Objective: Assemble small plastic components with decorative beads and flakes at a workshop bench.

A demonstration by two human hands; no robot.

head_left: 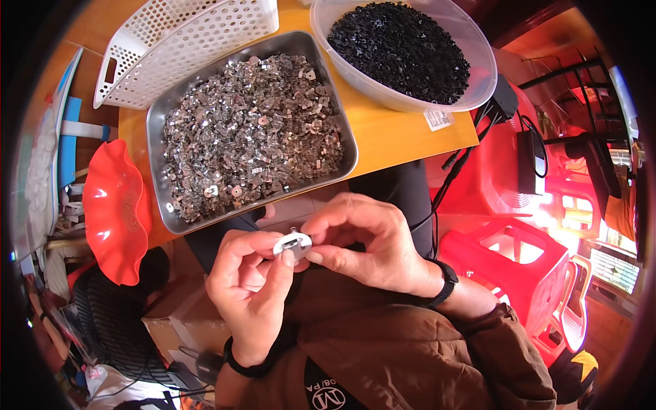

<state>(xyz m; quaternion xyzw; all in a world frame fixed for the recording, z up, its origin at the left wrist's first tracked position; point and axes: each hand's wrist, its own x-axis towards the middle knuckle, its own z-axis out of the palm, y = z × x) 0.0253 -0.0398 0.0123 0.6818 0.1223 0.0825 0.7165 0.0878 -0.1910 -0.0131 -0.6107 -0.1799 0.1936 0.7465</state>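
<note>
Between my two hands is a small white round plastic part (292,244), with a metal piece set in its face and a small bit sticking up at its upper edge. My left hand (247,283) pinches it between thumb and fingers. From the other side, my right hand (376,239) has its thumb and forefinger closed at the disc's right edge. What the right fingertips hold besides the disc cannot be made out. Just beyond my hands, a metal tray (350,147) on the table is heaped with small shiny metal clips (256,130).
A translucent tub (486,75) of small black parts (396,51) stands at the back right of the wooden table (403,140). A white perforated basket (184,41) leans behind the tray. Left is a red wavy-edged dish (117,212); right are red stools (509,266) and black cables (447,188).
</note>
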